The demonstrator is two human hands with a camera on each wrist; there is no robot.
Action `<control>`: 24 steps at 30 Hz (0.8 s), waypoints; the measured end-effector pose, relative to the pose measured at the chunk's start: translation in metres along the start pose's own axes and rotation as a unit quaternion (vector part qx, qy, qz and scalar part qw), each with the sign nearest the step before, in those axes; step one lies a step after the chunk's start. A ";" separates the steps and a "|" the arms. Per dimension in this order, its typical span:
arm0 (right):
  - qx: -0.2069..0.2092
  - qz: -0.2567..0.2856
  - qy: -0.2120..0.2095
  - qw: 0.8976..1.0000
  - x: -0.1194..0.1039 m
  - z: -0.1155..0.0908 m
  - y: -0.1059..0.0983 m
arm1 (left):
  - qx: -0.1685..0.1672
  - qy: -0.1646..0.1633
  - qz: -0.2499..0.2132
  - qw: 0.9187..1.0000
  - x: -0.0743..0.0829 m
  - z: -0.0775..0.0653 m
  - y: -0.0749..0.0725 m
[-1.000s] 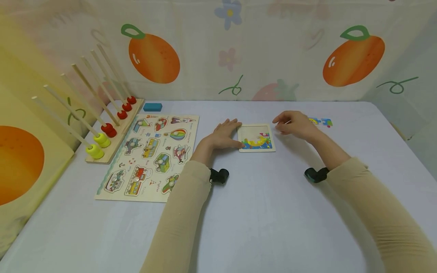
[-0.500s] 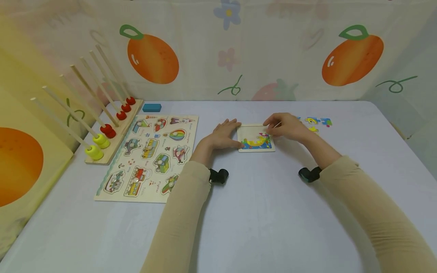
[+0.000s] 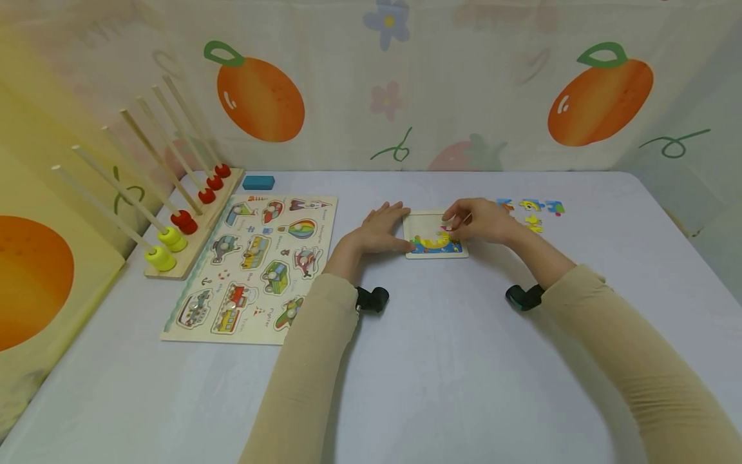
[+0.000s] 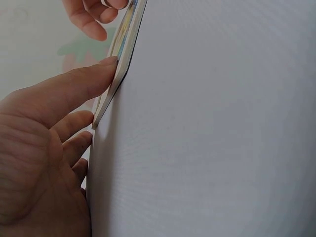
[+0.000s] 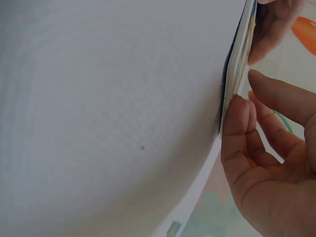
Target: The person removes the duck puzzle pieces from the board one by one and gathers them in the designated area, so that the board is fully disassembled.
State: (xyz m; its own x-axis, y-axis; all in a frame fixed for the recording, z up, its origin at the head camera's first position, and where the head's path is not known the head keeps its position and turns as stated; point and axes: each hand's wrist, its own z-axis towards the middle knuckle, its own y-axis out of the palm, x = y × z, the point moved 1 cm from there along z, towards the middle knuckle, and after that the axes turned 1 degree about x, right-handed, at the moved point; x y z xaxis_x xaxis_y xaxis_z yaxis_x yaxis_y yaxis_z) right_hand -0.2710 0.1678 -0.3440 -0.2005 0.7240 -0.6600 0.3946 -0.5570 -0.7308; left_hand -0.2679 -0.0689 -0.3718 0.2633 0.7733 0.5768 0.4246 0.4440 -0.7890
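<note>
A small square wooden puzzle tray (image 3: 423, 220) lies mid-table, its lower part filled with blue and yellow pieces. My left hand (image 3: 381, 231) steadies it, fingers spread along its left edge and thumb resting on the lower left corner. The left wrist view shows that thumb (image 4: 94, 81) lying over the frame. My right hand (image 3: 478, 220) reaches over the tray's right side, bent fingertips right at the pink and yellow pieces. In the right wrist view its fingers (image 5: 236, 118) touch the tray's edge; I cannot tell whether a puzzle piece is between its fingertips.
Several loose puzzle pieces (image 3: 532, 223) lie right of the tray, beyond my right hand. At left are a vehicle peg puzzle board (image 3: 249, 258), partly under my left sleeve, and a wooden bead counter (image 3: 197, 240) with tall rods. A blue block (image 3: 258, 183) sits behind the board.
My right hand has moved left from the loose pieces to over the tray's right side, then slightly lower. More loose pieces have come into sight behind it. My left hand has stayed still.
</note>
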 end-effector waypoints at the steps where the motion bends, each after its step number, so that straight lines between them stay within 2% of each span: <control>1: -0.003 0.000 0.001 1.000 0.000 0.000 0.000 | 0.000 0.000 0.001 1.000 0.000 0.000 0.000; 16: -0.028 -0.004 -0.008 1.000 0.004 0.002 0.003 | -0.001 -0.001 -0.001 1.000 -0.001 0.001 0.001; 24: -0.024 -0.012 0.006 1.000 0.005 0.006 0.005 | -0.001 0.001 0.002 1.000 -0.001 0.001 0.000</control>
State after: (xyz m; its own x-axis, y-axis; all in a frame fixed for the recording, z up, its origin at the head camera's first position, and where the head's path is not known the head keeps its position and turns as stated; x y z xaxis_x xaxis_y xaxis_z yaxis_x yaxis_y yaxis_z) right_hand -0.2753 0.1662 -0.3516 -0.2008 0.7420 -0.6396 0.4319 -0.5190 -0.7376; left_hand -0.2691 -0.0691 -0.3728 0.2670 0.7737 0.5746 0.4247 0.4408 -0.7908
